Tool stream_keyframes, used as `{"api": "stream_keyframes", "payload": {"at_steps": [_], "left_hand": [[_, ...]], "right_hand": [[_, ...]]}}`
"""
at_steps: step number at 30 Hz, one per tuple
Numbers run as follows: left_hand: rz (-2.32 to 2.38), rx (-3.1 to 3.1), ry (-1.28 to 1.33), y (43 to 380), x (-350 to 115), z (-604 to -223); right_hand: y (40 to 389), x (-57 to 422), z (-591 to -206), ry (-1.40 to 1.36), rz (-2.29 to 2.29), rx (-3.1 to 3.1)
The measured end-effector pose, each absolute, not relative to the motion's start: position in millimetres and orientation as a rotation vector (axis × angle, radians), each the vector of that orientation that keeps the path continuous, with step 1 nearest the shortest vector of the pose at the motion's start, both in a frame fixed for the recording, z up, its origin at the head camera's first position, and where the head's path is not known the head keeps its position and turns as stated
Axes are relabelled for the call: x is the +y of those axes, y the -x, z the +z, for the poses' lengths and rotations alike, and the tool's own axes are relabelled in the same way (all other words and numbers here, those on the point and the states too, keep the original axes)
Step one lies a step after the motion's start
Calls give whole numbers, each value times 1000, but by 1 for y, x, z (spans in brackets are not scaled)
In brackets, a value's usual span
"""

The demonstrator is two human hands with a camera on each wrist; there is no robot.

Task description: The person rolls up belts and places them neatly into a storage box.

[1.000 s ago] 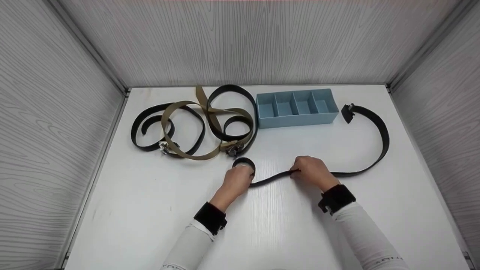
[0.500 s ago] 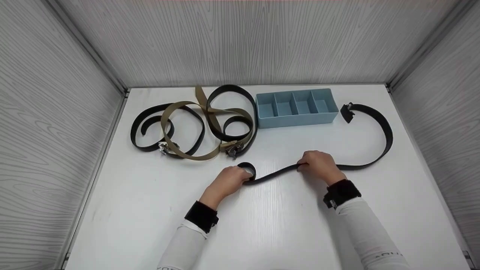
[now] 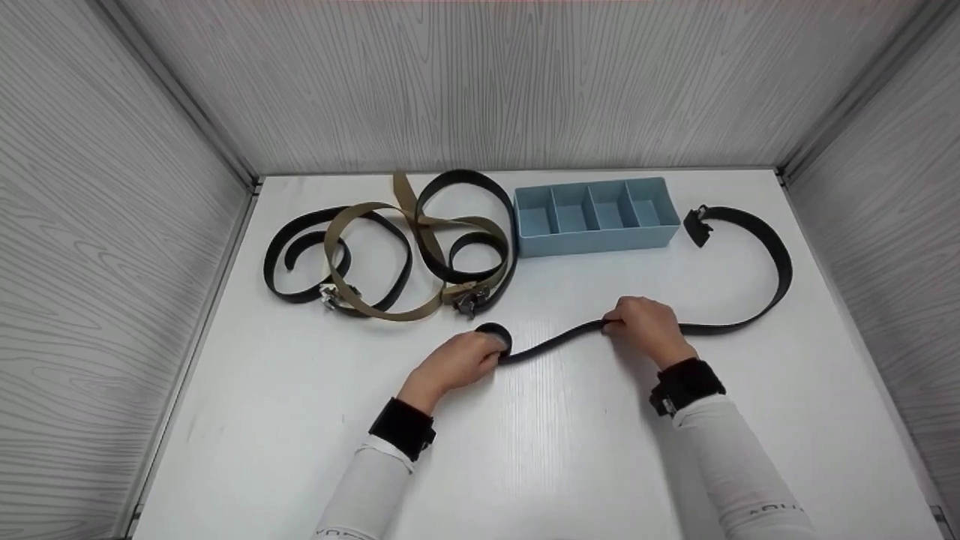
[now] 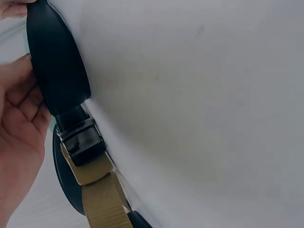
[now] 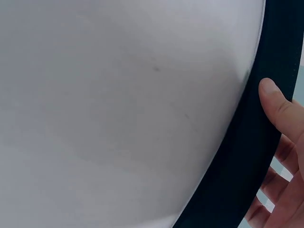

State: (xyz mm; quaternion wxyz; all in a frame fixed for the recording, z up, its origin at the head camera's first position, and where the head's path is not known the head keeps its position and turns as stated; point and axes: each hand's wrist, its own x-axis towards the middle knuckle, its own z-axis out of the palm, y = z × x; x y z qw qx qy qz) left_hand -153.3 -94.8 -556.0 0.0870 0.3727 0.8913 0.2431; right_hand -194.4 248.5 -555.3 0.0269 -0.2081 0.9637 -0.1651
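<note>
A black belt [image 3: 559, 340] stands on edge on the white table, running from a small coil at its left end to a dark buckle [image 3: 698, 227] at the far right. My left hand [image 3: 459, 361] pinches the belt at that coil. Farther along the strap, my right hand [image 3: 645, 328] grips it between thumb and fingers; in the right wrist view the thumb [image 5: 278, 102] lies flat against the dark strap [image 5: 232, 156]. The left wrist view has the left hand [image 4: 21, 114] at the rolled strap [image 4: 57, 61], its fingers partly hidden behind it.
Behind the left hand lie a black belt with a silver buckle [image 3: 330, 295], a tan webbing belt [image 3: 390, 315] and another black belt [image 3: 463, 178], overlapping one another. A blue divided tray [image 3: 600, 241] stands beside them at the back. Grey panels [image 3: 480, 82] wall the table.
My right hand has slid away to the right and slightly back with the strap, bowing the belt's right curve outward. My left hand has shifted a little left, still holding the coil.
</note>
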Motion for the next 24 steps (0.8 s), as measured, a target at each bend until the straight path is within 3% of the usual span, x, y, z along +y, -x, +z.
{"api": "stream_keyframes", "payload": {"at_steps": [10,19,24], "left_hand": [[618,2777,-1171,151,-94,-563],[522,2875,-1243,149,-90,-562],[509,2892,-1271,150,-88,-561]], "right_hand": [[186,232,-551,794,-411,3024],[166,172,-552,1344,-500,2882],[165,147,-555,1441,-444,2835]]}}
